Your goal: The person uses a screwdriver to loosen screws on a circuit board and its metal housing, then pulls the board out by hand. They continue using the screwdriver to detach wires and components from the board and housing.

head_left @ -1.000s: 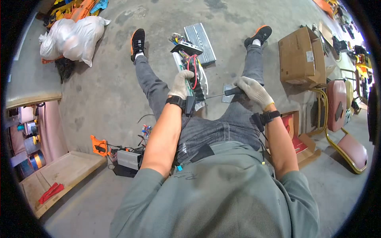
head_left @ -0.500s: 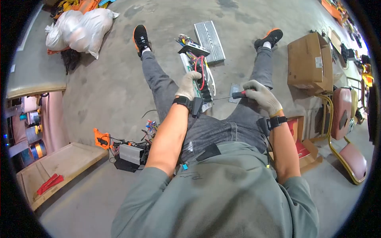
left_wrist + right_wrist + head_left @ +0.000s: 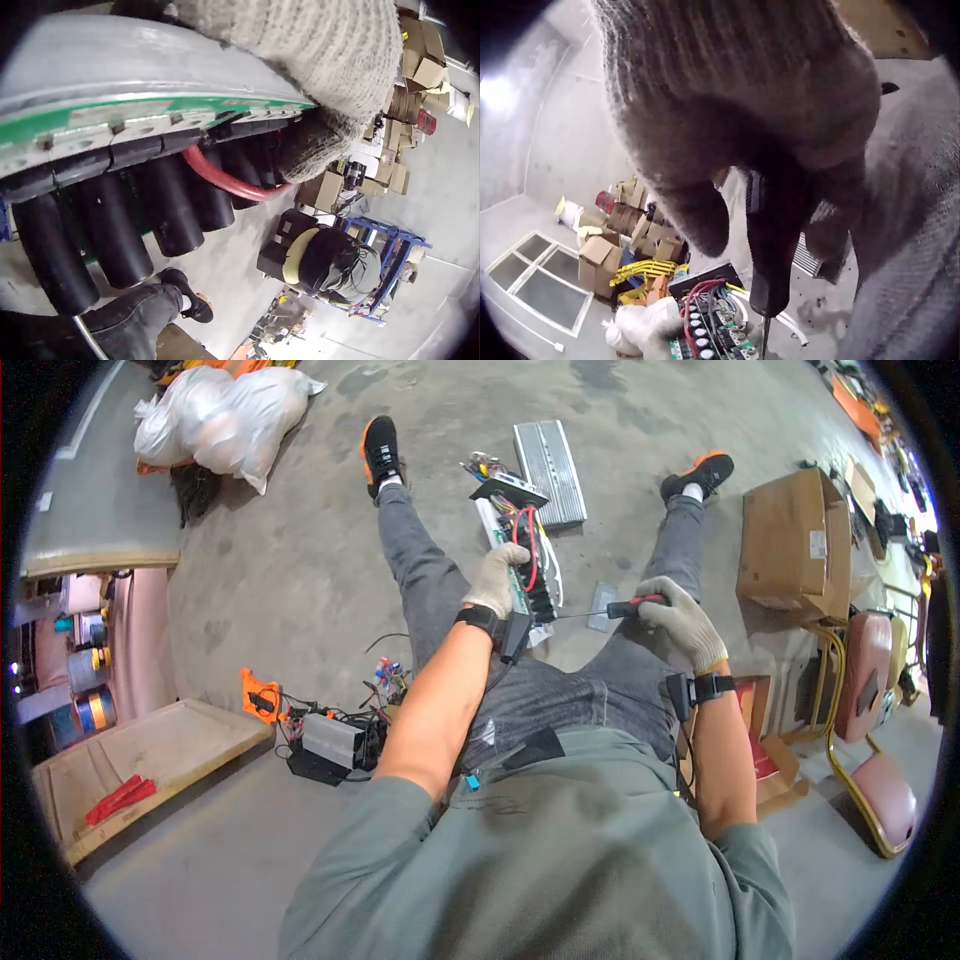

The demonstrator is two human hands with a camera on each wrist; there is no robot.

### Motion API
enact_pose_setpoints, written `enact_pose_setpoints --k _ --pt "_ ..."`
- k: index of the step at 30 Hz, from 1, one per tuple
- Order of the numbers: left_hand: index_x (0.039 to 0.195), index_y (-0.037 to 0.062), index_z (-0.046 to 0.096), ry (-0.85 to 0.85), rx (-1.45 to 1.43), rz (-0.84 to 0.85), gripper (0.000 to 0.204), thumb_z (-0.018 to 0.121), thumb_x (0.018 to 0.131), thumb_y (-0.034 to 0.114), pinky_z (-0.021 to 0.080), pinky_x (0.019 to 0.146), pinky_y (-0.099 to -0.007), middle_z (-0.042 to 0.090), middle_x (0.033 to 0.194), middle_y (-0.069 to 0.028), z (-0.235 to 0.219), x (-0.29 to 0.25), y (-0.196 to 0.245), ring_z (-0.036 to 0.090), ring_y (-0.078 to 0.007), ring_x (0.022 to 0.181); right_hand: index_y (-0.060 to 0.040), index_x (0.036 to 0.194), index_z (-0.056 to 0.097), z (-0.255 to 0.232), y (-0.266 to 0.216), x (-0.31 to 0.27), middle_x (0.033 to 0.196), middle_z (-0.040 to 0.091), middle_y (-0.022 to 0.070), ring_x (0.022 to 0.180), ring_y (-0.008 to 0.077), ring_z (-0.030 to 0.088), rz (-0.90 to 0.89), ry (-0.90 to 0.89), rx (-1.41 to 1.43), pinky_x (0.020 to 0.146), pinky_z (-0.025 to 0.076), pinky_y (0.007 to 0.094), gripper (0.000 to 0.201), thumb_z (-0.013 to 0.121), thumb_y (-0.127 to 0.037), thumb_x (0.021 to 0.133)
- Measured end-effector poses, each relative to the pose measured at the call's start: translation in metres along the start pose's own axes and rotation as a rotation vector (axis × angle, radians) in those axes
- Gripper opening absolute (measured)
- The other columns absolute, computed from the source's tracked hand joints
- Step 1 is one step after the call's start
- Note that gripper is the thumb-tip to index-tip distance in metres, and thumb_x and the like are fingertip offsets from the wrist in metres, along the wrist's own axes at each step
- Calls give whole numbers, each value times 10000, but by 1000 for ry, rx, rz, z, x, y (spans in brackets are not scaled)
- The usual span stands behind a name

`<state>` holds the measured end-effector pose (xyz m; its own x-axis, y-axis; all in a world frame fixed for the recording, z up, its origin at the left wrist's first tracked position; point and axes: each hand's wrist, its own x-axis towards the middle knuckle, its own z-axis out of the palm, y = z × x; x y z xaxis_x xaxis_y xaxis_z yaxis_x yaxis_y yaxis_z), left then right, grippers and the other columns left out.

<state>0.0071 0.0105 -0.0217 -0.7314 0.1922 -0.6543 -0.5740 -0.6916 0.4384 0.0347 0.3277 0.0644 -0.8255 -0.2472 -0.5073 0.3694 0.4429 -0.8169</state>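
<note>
A white knit-gloved left hand (image 3: 497, 580) grips the side of a circuit board (image 3: 154, 112) with a metal strip along it and a row of black cylindrical capacitors (image 3: 112, 232). Red and white wires run from the board to a black end plate (image 3: 512, 490) at its far end. The right hand (image 3: 685, 622), gloved alike, holds a screwdriver (image 3: 769, 262) by its black-and-red handle. Its thin shaft points left, with the tip right at the board's near end; the gloved fingers cover part of the handle in the right wrist view.
A ribbed silver metal casing (image 3: 552, 470) lies on the concrete floor beyond the board. Close to the right thigh is a small grey plate (image 3: 602, 605). A cardboard box (image 3: 795, 545) stands at right; wires and a grey unit (image 3: 332, 742) lie at left.
The head view has shifted, so the scene sits farther right. The right hand has turned around the screwdriver handle, showing more red. The left hand keeps its grip on the board.
</note>
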Motion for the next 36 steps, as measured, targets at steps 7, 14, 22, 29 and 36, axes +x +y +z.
enact_pose_setpoints --k 7,14,22,29,36 --pt "922 20 683 -65 24 33 198 613 806 165 621 720 -430 700 819 -122 1 -5 -1 699 -282 695 -5 1166 667 -2 1 8 951 666 88 872 145 628 -2 -57 -159 810 519 302 346 663 -276 951" --pt "959 35 684 -80 -1 17 178 616 819 123 598 729 -379 691 838 -97 -3 -4 -2 679 -242 720 -11 1201 651 4 -21 1 971 673 92 889 158 622 39 8 87 828 520 305 352 692 -243 939" --pt "905 3 681 35 31 92 198 645 796 165 562 737 -374 667 786 -118 -7 12 -14 656 -252 700 -7 1216 642 3 2 7 1026 652 35 865 130 590 -29 -36 44 786 507 281 288 647 -89 940" --pt "894 23 691 48 -1 125 168 691 751 110 540 715 -389 655 786 -96 -7 15 -14 632 -246 707 -17 1228 641 -2 7 13 1061 652 42 926 130 597 -190 -80 -340 802 500 278 290 670 -161 977" --pt "839 -7 671 45 -15 184 152 653 791 137 567 585 -408 662 703 -142 3 2 -7 652 -279 578 -44 1203 649 -1 8 17 1036 652 26 852 106 567 -60 -24 -12 771 476 254 259 665 -155 970"
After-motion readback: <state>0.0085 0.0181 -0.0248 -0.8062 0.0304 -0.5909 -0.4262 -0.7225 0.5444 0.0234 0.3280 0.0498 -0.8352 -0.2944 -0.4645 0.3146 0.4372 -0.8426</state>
